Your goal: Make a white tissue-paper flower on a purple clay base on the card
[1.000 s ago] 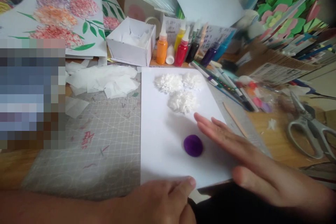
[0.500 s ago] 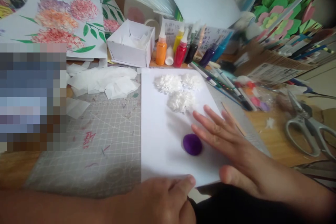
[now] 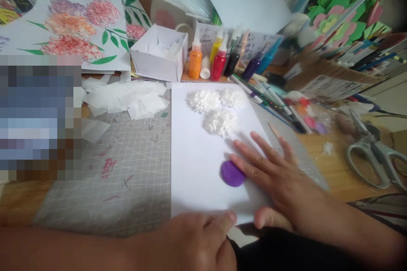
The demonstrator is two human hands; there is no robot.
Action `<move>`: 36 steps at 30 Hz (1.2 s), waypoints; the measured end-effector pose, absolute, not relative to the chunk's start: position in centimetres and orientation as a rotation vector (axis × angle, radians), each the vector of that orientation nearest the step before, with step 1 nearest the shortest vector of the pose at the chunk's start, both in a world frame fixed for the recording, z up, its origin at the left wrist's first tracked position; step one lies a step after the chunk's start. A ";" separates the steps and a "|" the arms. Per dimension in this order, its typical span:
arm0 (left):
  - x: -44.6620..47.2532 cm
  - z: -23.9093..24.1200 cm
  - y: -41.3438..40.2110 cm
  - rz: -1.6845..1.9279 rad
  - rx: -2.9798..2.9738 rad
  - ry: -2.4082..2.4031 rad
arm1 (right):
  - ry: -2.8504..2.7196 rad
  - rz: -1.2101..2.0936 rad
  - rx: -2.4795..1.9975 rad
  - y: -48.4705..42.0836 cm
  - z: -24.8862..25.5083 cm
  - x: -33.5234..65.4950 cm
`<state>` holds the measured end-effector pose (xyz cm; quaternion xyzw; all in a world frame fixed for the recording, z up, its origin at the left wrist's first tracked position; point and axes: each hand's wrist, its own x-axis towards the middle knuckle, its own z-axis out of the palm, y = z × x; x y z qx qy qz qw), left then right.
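A white sheet of paper (image 3: 193, 169) lies on the grey cutting mat. My right hand (image 3: 276, 173) rests over its right side, palm down, fingers spread, with the index fingertip at the upper right edge of a flat purple disc (image 3: 232, 174) that looks like clay. Just beyond the fingertips, three ruffled white paper flowers (image 3: 220, 122) sit grouped on the sheet. At the sheet's near edge my left hand (image 3: 200, 237) is closed, one finger lying along the paper; its lower fingers are partly hidden.
White tissue strips (image 3: 127, 97) lie at the left on the cutting mat (image 3: 140, 156). Several paint bottles (image 3: 219, 63) stand behind the sheet beside a white box (image 3: 159, 61). Pens (image 3: 270, 101) and large scissors (image 3: 369, 152) lie at the right. Flower pictures (image 3: 73, 34) lean at the back left.
My right hand has come down and slightly left, its fingers spreading wider and its index finger reaching the purple disc. The disc looks lighter now. My left hand stays in place.
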<state>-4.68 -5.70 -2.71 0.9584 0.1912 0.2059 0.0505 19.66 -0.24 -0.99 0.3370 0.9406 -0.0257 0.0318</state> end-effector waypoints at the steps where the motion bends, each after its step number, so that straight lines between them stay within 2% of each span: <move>1: -4.6 -3.1 -5.7 0.680 2.932 0.585 | 2.880 -0.066 1.037 -0.3 -1.0 19.7; 6: -4.0 -4.8 -5.8 1.004 2.945 0.597 | 3.006 -0.011 0.987 -0.6 -1.1 19.7; 13: -4.5 -1.9 -5.6 0.672 2.940 0.644 | 3.054 0.015 0.857 -1.1 -1.3 19.9; 27: -4.4 -2.7 -5.9 0.682 2.876 0.705 | 3.036 0.024 0.723 -1.7 -0.5 18.1; 32: -4.4 -3.1 -5.9 0.807 2.892 0.656 | 3.084 0.008 0.753 -1.6 -0.6 17.5; 36: -4.5 -3.1 -5.7 0.709 2.896 0.631 | 3.073 -0.067 0.766 -1.4 -0.9 17.6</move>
